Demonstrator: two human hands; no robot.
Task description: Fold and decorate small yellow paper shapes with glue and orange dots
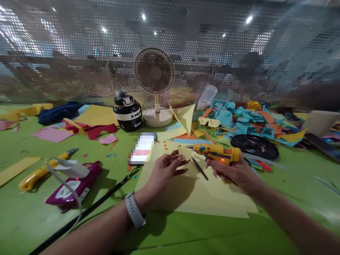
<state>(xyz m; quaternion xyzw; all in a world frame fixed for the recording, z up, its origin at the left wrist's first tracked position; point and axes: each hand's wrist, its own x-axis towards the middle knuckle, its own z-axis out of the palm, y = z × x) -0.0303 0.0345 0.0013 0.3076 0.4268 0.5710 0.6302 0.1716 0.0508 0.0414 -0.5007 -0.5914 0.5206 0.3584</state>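
A yellow glue gun [216, 152], with a small orange light lit on its side, is in my right hand [231, 171]. Its metal nozzle points left, towards the fingertips of my left hand [168, 168]. The left thumb and index finger come together in a pinch while the other fingers reach out to the right. What lies in that pinch, if anything, is too small to tell. Under both hands are pale yellow paper sheets [202, 198] with small orange-red squares near the top edge. Dark tweezers [199, 168] appear between my hands, above the paper.
Left of the paper are a phone [142, 148], a purple power strip [77, 184] with a white plug, and a yellow-handled cutter [47, 170]. Behind stand a black bottle [127, 115] and a fan [156, 72]. Blue paper scraps [239, 117] and a black disc [255, 147] lie right.
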